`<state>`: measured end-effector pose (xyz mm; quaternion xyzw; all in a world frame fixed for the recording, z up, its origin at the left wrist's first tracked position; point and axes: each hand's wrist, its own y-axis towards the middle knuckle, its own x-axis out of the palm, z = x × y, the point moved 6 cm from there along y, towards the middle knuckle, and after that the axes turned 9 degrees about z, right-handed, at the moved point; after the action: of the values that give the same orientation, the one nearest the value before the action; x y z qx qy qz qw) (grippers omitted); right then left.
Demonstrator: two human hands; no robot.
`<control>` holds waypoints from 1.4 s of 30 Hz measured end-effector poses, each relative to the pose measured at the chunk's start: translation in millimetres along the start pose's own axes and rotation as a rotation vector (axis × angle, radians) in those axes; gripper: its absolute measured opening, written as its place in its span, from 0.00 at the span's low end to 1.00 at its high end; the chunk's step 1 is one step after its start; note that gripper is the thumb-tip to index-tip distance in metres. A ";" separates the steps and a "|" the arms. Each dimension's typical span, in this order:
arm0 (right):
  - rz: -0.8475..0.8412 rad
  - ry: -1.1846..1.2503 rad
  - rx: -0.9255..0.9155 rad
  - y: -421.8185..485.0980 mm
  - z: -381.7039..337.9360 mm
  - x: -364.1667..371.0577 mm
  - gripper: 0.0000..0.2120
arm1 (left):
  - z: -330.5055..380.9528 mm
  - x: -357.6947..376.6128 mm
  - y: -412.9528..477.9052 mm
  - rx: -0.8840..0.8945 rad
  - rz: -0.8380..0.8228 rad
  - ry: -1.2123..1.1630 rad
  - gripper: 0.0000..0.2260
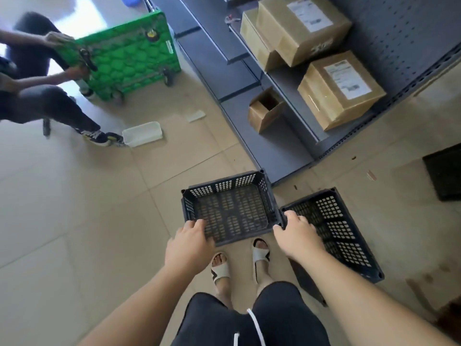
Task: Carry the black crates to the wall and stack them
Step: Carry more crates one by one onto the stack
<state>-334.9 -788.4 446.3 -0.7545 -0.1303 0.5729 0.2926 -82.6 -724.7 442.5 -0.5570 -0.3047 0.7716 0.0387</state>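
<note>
Gripping black crate (pixel 232 211) (empty), left hand (pixel 188 242) and right hand (pixel 296 233) on its rim, second crate (pixel 341 233) beside

Beige floor tiles (pixel 62 208) spread out from a grey metal shelving unit (pixel 399 46) that carries taped cardboard boxes (pixel 341 91), while left of it bright light glares on the floor beside a tipped green cart (pixel 129 56).

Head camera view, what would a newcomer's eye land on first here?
The black crate at centre, gripped by the left hand and right hand, with a second crate on the floor just to its right. Next come the bright green cart that another person tilts at upper left, and the brown boxes on grey shelves at upper right.
</note>
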 end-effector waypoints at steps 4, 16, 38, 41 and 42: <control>-0.065 0.039 0.026 75.6 -0.1 25.5 0.28 | -6.8 37.7 39.8 -0.119 -0.040 -0.012 0.16; -0.127 0.023 0.112 283.8 32.8 152.6 0.28 | -80.7 225.4 172.8 -0.571 -0.131 -0.296 0.20; 0.081 0.202 0.276 504.1 86.7 340.5 0.08 | -218.8 405.2 368.0 -0.880 0.206 -0.760 0.09; 0.095 0.279 0.260 503.5 89.9 342.4 0.03 | -222.8 410.8 372.4 -0.875 0.200 -0.838 0.10; 0.101 0.294 0.245 502.1 89.7 340.5 0.03 | -222.8 408.4 371.2 -0.868 0.194 -0.837 0.11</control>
<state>-383.4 -980.1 -134.1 -0.7943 0.0225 0.4820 0.3691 64.2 -767.7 -132.7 -0.1965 -0.5288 0.7303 -0.3852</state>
